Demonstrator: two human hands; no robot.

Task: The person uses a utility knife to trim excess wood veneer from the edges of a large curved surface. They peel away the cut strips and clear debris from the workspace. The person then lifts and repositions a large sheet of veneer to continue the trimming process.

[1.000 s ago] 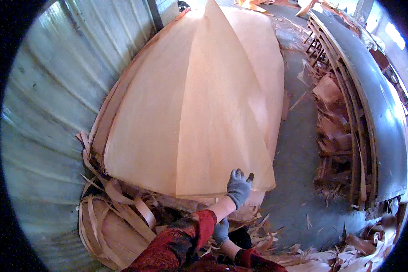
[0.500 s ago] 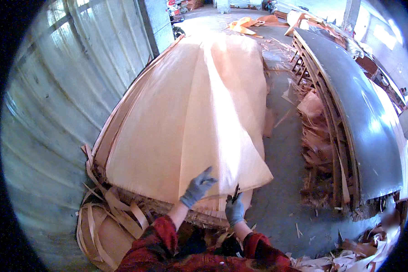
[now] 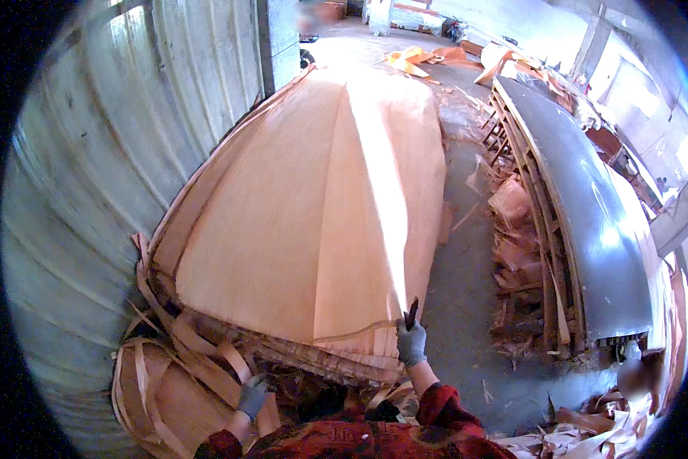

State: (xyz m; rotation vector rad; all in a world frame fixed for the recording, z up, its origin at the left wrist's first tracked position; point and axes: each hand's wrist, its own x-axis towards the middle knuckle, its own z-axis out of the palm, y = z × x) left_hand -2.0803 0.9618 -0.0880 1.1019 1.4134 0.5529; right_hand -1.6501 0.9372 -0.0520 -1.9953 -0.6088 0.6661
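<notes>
A tall stack of thin wood veneer sheets (image 3: 260, 229) lies in front of me, its near edge ragged. At the near right corner of the top sheet is my right hand (image 3: 412, 344), in a grey glove. Its fingers are closed round a dark, narrow hand tool (image 3: 411, 312) that points away from me; its exact kind is unclear. Lower and to the left, my left hand (image 3: 254, 395), also gloved, is beside a loose veneer strip (image 3: 235, 361). Its fingers are too indistinct to show whether they grip anything.
Cut veneer strips (image 3: 149, 390) curl at the lower left. A corrugated wall (image 3: 91, 222) borders the stack's left side. Right of the aisle (image 3: 463, 283) stands another stack with a dark, glossy top board (image 3: 589, 229). Scraps (image 3: 612, 421) litter the lower right.
My left hand has moved from the top sheet down and left to the strips. My right hand has moved slightly up with the tool. The sheet's corner no longer juts over the aisle.
</notes>
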